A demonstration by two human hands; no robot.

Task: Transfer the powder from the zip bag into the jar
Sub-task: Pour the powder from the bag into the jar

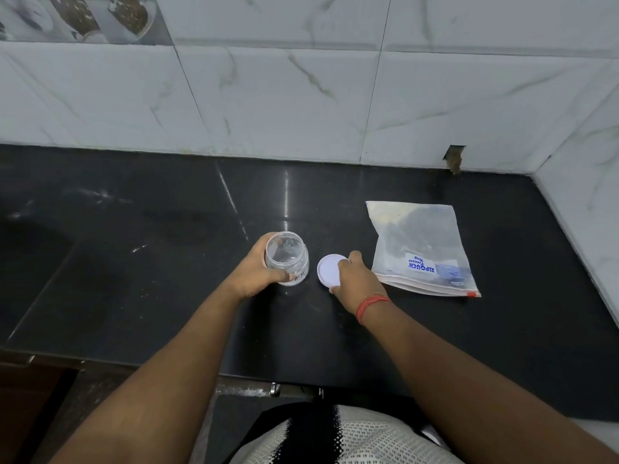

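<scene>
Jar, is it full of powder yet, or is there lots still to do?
Not yet. The jar is open and looks empty, with the left hand gripping it. The right hand is on the white lid, which is off and at the counter. The zip bag lies flat and untouched. Opening it and pouring are left.

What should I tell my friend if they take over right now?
Left hand grips the clear jar, standing open on the black counter; it looks empty.
Right hand rests on the white lid, lying beside the jar.
The zip bag lies flat to the right, untouched; whether it is sealed is unclear.
Done: lid off. Left: open the bag, pour the powder in.
</scene>
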